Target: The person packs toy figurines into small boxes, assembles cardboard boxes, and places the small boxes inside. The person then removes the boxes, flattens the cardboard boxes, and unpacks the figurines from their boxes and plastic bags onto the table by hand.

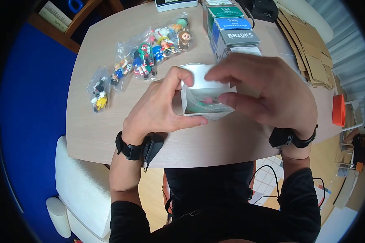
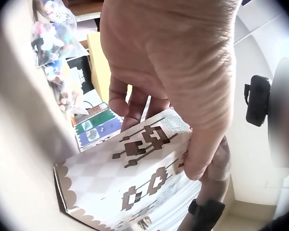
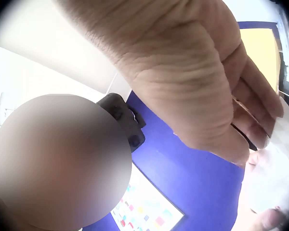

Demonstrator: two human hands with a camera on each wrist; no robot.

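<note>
My left hand (image 1: 154,103) grips a small white cardboard box (image 2: 135,166), with the thumb along its near side and fingers round the far left. Brown pixel-like patterns decorate the box's outside in the left wrist view. Its top stands open, a white flap (image 1: 200,79) raised at the back. Inside lies a clear plastic bag (image 1: 207,103) with pink and green bits showing. Over the box's right side hovers my right hand (image 1: 282,87), its thumb and bent fingers spread apart at the opening. Nothing shows between those fingertips.
Clear bags of small toy figures (image 1: 146,58) lie along the back left of the table (image 1: 109,137). A row of brick boxes (image 1: 239,37) stands at the back right, beside flattened cardboard (image 1: 312,52). An orange container (image 1: 339,110) is at the right edge.
</note>
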